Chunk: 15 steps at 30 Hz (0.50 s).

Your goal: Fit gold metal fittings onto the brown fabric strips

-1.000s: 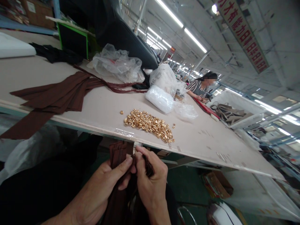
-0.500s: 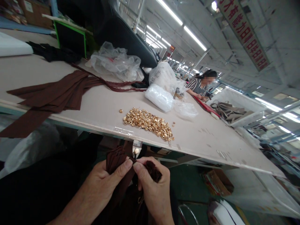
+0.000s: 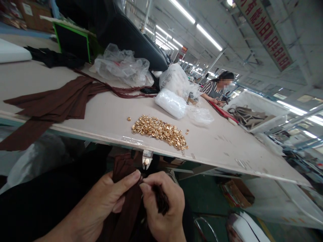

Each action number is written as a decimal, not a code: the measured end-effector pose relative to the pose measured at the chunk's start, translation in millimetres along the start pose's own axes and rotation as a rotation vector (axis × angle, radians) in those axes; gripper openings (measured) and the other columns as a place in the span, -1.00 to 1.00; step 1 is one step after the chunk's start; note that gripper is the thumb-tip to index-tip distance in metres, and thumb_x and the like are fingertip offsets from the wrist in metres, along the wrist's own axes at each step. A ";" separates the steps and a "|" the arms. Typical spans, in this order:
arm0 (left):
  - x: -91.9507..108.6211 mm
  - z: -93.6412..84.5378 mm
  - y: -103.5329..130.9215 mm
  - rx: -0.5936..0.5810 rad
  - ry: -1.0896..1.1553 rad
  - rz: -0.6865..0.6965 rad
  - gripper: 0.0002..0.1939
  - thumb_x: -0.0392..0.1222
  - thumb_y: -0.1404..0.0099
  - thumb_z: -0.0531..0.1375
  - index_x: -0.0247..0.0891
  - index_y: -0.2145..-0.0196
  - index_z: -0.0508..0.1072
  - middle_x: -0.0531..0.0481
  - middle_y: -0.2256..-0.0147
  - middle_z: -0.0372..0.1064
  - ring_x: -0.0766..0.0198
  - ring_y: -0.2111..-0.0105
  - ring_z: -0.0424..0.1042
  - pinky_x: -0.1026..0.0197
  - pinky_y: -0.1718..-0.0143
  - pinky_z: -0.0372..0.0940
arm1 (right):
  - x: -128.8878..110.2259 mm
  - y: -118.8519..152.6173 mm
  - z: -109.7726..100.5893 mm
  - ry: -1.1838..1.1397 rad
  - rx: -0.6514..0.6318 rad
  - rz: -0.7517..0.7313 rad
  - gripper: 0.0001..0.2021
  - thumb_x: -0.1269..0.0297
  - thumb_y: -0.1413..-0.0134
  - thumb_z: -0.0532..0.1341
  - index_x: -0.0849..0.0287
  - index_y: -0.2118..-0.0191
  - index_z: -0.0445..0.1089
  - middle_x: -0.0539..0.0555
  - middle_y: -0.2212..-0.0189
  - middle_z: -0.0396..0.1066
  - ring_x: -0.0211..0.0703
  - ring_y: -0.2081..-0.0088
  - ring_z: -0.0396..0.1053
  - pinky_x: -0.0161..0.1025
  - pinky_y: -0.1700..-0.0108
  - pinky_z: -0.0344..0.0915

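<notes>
Just below the table's front edge, my left hand is closed around several brown fabric strips, its thumb laid across them. Beside it, my right hand is closed with thumb and forefinger pinched at the strips; a dark brown bunched piece sits in its curled fingers. The fingertips of both hands nearly meet. A small metal clamp-like fitting, holding a gold stud, sticks out from the table edge just above them. Behind it on the tabletop lies a pile of small gold studs.
More brown strips are spread on the table at left, some over its edge. Clear plastic bags and a white plastic packet lie behind the studs. A co-worker sits at the far side near a white bin of straps.
Both hands have dropped slightly away from the clamp-like fitting, with the brown strips still held. The right hand has turned and its fingers curl more. The view has shifted a little.
</notes>
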<state>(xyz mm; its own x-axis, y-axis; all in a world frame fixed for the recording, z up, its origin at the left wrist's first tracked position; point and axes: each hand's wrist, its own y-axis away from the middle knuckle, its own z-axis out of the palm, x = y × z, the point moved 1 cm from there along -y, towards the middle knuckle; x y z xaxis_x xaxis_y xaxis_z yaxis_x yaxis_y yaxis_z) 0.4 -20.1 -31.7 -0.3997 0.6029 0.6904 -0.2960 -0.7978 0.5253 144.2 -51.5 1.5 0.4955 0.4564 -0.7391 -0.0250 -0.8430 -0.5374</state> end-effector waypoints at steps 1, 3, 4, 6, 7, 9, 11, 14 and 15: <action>0.8 0.9 0.5 -0.026 0.004 -0.014 -0.57 0.15 0.06 0.56 -0.23 0.45 0.60 0.05 0.61 0.47 0.33 0.64 0.37 0.35 0.62 0.19 | 0.6 -0.5 1.3 -0.069 0.028 0.137 -0.90 0.36 -0.22 0.26 0.14 0.33 0.50 -0.02 0.52 0.46 -0.26 0.55 0.38 -0.33 0.50 0.27; 2.6 2.9 1.8 -0.078 0.008 -0.036 -0.60 0.11 0.07 0.57 -0.20 0.43 0.62 0.07 0.61 0.49 0.29 0.61 0.44 0.33 0.58 0.26 | 1.6 -2.0 3.9 -0.248 0.041 0.415 -0.88 0.22 -0.18 0.33 0.15 0.32 0.52 -0.07 0.58 0.38 -0.32 0.64 0.26 -0.38 0.61 0.20; 3.7 3.7 2.4 -0.091 0.009 -0.034 -0.61 0.10 0.07 0.58 -0.18 0.41 0.63 0.06 0.60 0.50 0.24 0.58 0.49 0.30 0.54 0.32 | 1.6 -2.8 5.1 -0.332 0.032 0.521 -0.83 0.17 -0.12 0.38 0.17 0.33 0.52 -0.09 0.61 0.34 -0.34 0.66 0.21 -0.39 0.64 0.16; 5.9 5.0 3.4 -0.116 0.011 -0.031 -0.62 0.10 0.05 0.57 -0.18 0.40 0.65 0.02 0.59 0.52 0.16 0.54 0.54 0.23 0.48 0.39 | 1.4 -4.0 6.7 -0.454 -0.002 0.644 -0.74 0.12 0.03 0.47 0.19 0.40 0.49 -0.13 0.66 0.27 -0.37 0.68 0.16 -0.42 0.66 0.13; 6.9 5.3 3.7 -0.137 0.014 -0.033 -0.63 0.12 0.02 0.55 -0.20 0.40 0.66 0.01 0.60 0.50 0.15 0.53 0.54 0.23 0.47 0.39 | 1.7 -4.1 7.2 -0.500 -0.012 0.674 -0.71 0.11 0.07 0.49 0.20 0.45 0.46 -0.13 0.68 0.25 -0.39 0.69 0.14 -0.43 0.66 0.12; 8.9 4.5 3.5 -0.185 0.037 -0.028 -0.63 0.15 -0.04 0.52 -0.23 0.47 0.65 0.06 0.69 0.36 0.28 0.63 0.40 0.30 0.56 0.30 | 4.0 -3.3 8.1 -0.607 -0.014 0.726 -0.67 0.07 0.05 0.48 0.20 0.47 0.44 -0.14 0.72 0.23 -0.41 0.71 0.10 -0.45 0.66 0.07; 11.3 2.2 2.0 -0.205 0.066 -0.009 -0.62 0.13 -0.05 0.51 -0.25 0.54 0.62 0.16 0.75 0.18 0.45 0.70 0.13 0.40 0.64 0.12 | 8.3 -2.2 9.9 -0.751 0.007 0.775 -0.68 0.02 -0.01 0.44 0.21 0.42 0.49 -0.15 0.77 0.20 -0.42 0.73 0.06 -0.46 0.67 0.04; 16.5 -0.1 -1.8 -0.195 0.053 0.015 -0.64 0.07 -0.04 0.53 -0.27 0.55 0.60 0.22 0.74 0.08 0.52 0.68 -0.08 0.46 0.67 -0.05 | 15.1 -3.4 14.1 -0.929 0.046 0.820 -0.66 0.02 0.01 0.40 0.23 0.49 0.47 -0.13 0.76 0.20 -0.45 0.75 -0.01 -0.47 0.71 -0.02; 18.5 0.4 -3.1 -0.197 0.037 0.013 -0.64 0.06 -0.03 0.53 -0.28 0.55 0.59 0.21 0.74 0.09 0.52 0.67 -0.10 0.47 0.67 -0.06 | 16.6 -4.8 15.5 -0.956 0.059 0.834 -0.65 0.04 0.06 0.41 0.23 0.54 0.43 -0.11 0.74 0.23 -0.46 0.75 -0.02 -0.47 0.72 -0.05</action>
<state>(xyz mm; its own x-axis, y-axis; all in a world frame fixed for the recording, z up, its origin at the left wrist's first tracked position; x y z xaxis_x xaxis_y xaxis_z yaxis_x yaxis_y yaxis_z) -5.7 -6.5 -20.3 -0.4356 0.5947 0.6758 -0.4529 -0.7935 0.4064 139.1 -35.5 -14.6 -0.5100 -0.1610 -0.8450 -0.0769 -0.9699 0.2312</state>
